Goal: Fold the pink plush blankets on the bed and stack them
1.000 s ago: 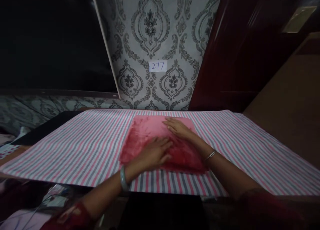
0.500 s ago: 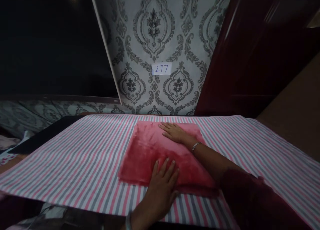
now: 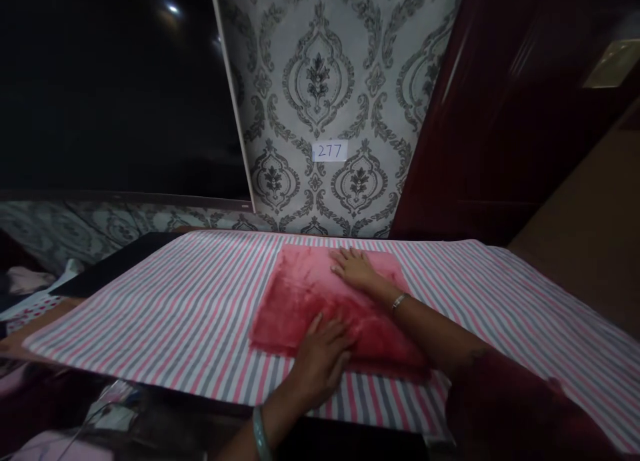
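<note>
A folded red-pink plush cloth (image 3: 295, 301) lies flat in the middle of a striped sheet (image 3: 165, 314). My left hand (image 3: 323, 357) rests on its near edge, fingers a little bent and apart, with a light bangle at the wrist. Farther back, my right hand (image 3: 354, 269) lies flat with spread fingers on the cloth's upper right part. That wrist wears a thin silvery bracelet, and the forearm covers part of the cloth's right side. Neither hand grips the cloth.
The sheet covers a table against a patterned wall (image 3: 320, 81) bearing a paper label (image 3: 330, 151) marked 277. A large dark screen (image 3: 115, 94) hangs at left; a glossy maroon panel (image 3: 475, 147) stands at right. Cluttered items (image 3: 113, 414) lie below the table's near left edge.
My left hand has its fingers more bent than before. My right hand stays spread on the cloth's far part, having shifted slightly. The view has tilted and moved a little.
</note>
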Action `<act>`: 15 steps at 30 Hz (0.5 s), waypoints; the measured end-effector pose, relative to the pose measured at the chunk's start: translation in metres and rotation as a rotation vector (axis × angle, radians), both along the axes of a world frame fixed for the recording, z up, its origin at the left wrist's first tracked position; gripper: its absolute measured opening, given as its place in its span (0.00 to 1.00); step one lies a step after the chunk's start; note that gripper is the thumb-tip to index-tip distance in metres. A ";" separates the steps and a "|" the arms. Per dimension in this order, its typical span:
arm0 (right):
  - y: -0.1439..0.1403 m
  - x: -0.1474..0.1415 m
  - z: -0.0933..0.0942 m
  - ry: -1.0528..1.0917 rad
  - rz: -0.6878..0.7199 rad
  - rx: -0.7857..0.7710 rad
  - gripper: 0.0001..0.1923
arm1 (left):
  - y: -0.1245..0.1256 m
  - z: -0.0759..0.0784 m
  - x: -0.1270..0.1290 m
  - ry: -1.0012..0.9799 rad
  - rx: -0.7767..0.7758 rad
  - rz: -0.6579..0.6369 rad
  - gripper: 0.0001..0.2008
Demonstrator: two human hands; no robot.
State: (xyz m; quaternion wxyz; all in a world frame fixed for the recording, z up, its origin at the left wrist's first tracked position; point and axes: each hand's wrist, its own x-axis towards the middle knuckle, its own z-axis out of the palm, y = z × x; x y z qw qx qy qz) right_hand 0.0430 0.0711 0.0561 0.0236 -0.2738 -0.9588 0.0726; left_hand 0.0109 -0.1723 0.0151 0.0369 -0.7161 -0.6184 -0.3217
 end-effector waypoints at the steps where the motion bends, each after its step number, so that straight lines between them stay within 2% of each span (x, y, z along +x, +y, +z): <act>1: -0.012 0.006 0.001 0.018 0.047 0.008 0.31 | 0.003 0.011 -0.006 -0.053 0.027 0.013 0.15; 5: -0.066 0.028 -0.001 0.146 0.391 0.006 0.29 | 0.035 0.059 -0.055 -0.247 0.092 0.147 0.20; 7: -0.090 0.033 -0.006 0.175 0.561 -0.022 0.30 | 0.059 0.073 -0.085 -0.254 -0.040 0.128 0.23; 8: -0.099 0.034 -0.010 0.175 0.625 -0.036 0.31 | 0.071 0.075 -0.099 -0.218 -0.142 0.108 0.24; 11: -0.114 0.032 -0.022 0.149 0.702 -0.071 0.34 | 0.099 0.065 -0.131 -0.013 -0.426 0.107 0.26; 13: -0.116 0.031 -0.029 0.141 0.698 -0.095 0.34 | 0.110 0.049 -0.144 0.123 -0.490 0.144 0.26; 15: -0.114 0.030 -0.033 0.148 0.701 -0.123 0.33 | 0.117 0.034 -0.153 0.214 -0.470 0.176 0.27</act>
